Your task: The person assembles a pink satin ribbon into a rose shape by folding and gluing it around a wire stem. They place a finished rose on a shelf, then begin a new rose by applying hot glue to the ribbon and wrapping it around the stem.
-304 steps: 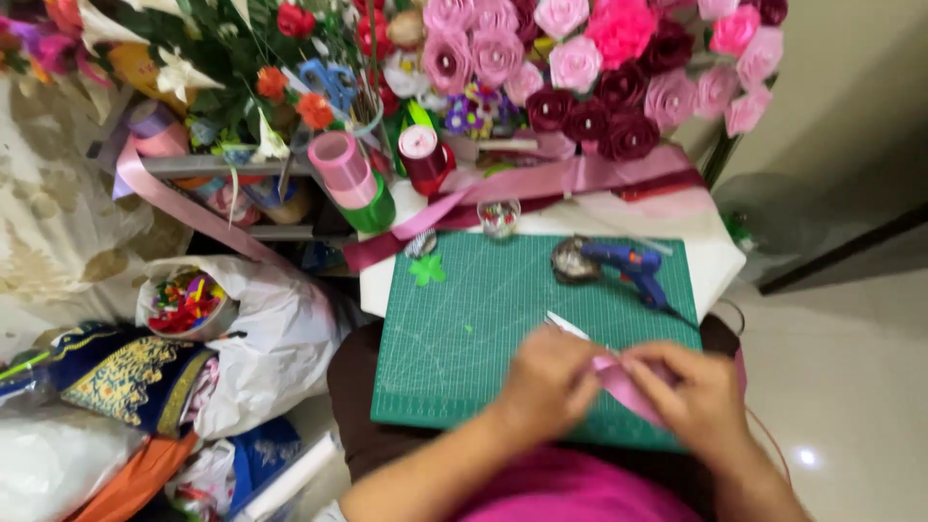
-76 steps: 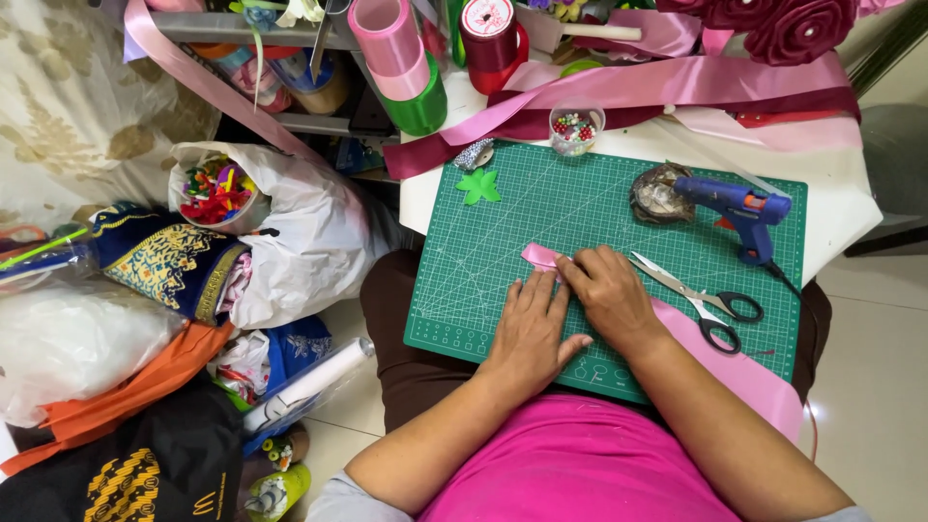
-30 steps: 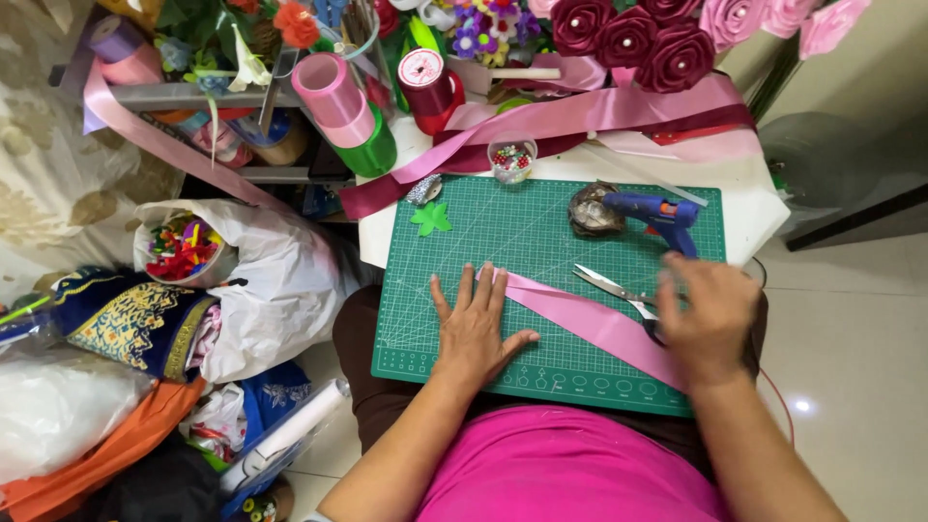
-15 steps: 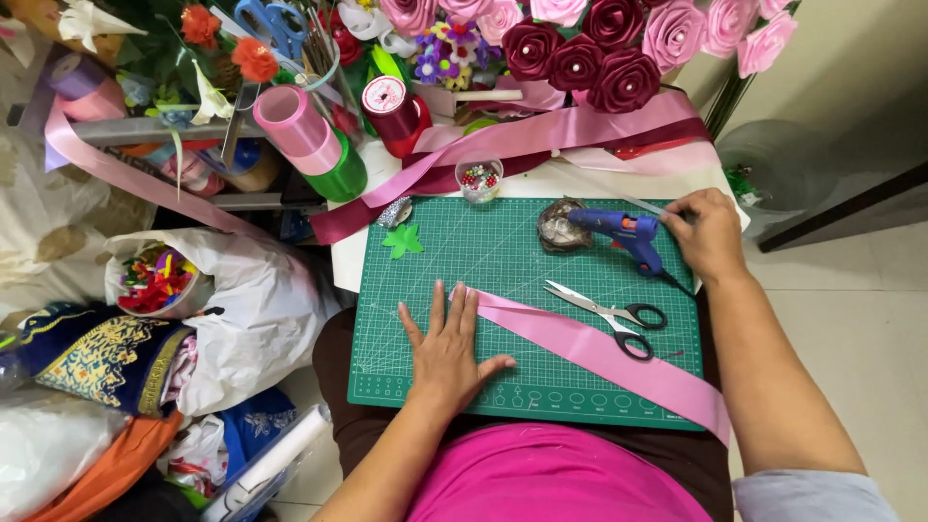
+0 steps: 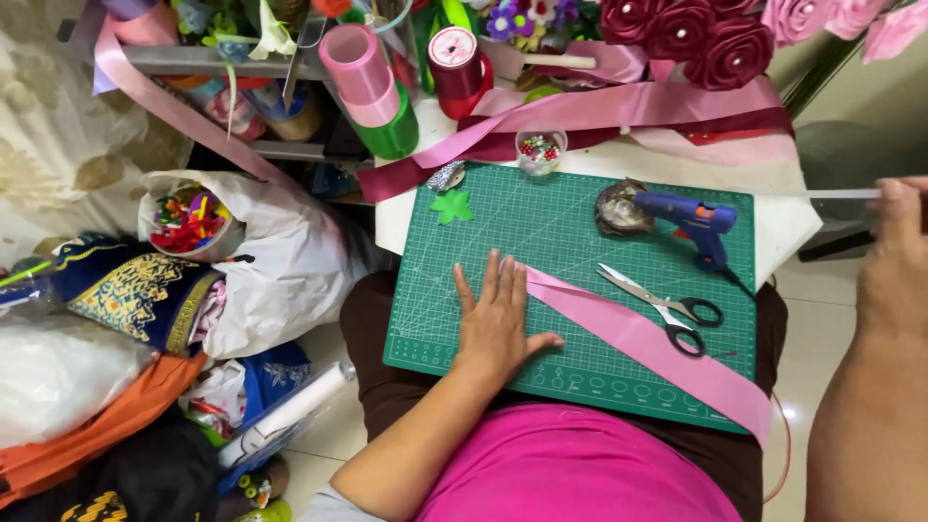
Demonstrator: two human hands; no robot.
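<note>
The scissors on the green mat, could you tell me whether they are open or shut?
Slightly open: the scissors lie flat with blades a little parted, handles apart.

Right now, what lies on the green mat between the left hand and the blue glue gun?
In the head view, between the left hand and the glue gun, the pink ribbon and the scissors lie on the green mat.

right hand [image 5: 894,242] cut off at frame edge, its grasp blurred
</note>
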